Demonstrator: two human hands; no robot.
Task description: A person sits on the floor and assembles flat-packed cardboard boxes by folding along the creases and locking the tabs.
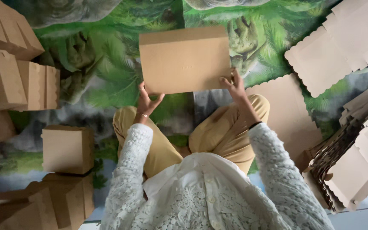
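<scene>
Beneath us lay a floor mat (107,72) printed with green jungle leaves and grey rock, and we sat cross-legged on it in tan trousers and a white lace top. At 12 o'clock we held up a flat brown cardboard box (184,59), its broad face toward us and a narrow flap folded along its top edge. Our left hand (147,102) propped its lower left corner, fingers spread and the thumb against the edge; our right hand (234,85) pinched the lower right corner, so each grip was closed on the cardboard.

At 9 o'clock stood a group of folded boxes (18,72), and 1 more made-up box (67,149) sat at 8 o'clock with others (47,204) below it at 7 o'clock. At 3 o'clock a thick stack of flat blanks (354,166) with scalloped edges leaned on its side, and loose blanks (333,47) lay at 2 o'clock.

We judged the work partly done: several boxes were finished, many blanks remained, and the 1 in our hands looked not yet fully formed.
</scene>
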